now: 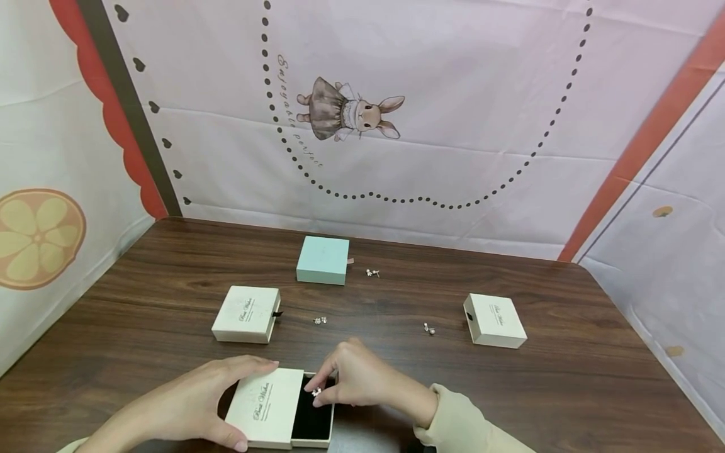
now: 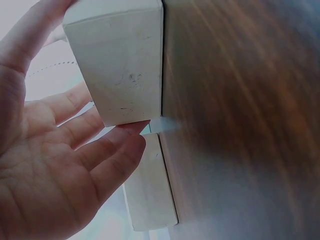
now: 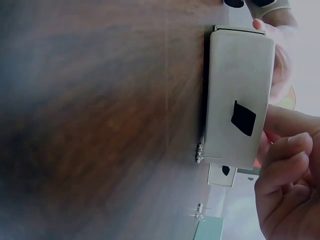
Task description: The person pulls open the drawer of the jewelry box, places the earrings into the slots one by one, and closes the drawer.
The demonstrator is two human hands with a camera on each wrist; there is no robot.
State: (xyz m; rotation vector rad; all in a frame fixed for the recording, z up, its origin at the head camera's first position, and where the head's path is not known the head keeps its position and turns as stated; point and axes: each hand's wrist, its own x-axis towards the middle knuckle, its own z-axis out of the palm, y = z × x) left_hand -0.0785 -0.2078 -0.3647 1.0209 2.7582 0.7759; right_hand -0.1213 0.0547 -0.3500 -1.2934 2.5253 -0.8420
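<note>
A cream drawer-style jewelry box (image 1: 266, 406) lies at the table's near side, its inner drawer (image 1: 311, 428) partly pulled out to the right and showing a black lining. My left hand (image 1: 187, 399) grips the box's cover, thumb at the near edge and fingers at the far edge. Over the drawer, my right hand (image 1: 362, 377) pinches a small silvery earring (image 1: 316, 392) between thumb and index finger. Its contact with the lining cannot be made out. A black ribbon tab (image 3: 243, 118) hangs on the drawer front in the right wrist view.
Behind stand a teal box (image 1: 323, 259), a cream box (image 1: 247, 314) and another cream box (image 1: 494, 321) at right. Small earrings lie on the wood: one pair (image 1: 372, 273) by the teal box, one pair (image 1: 320, 320) mid-table, one pair (image 1: 429, 329) further right.
</note>
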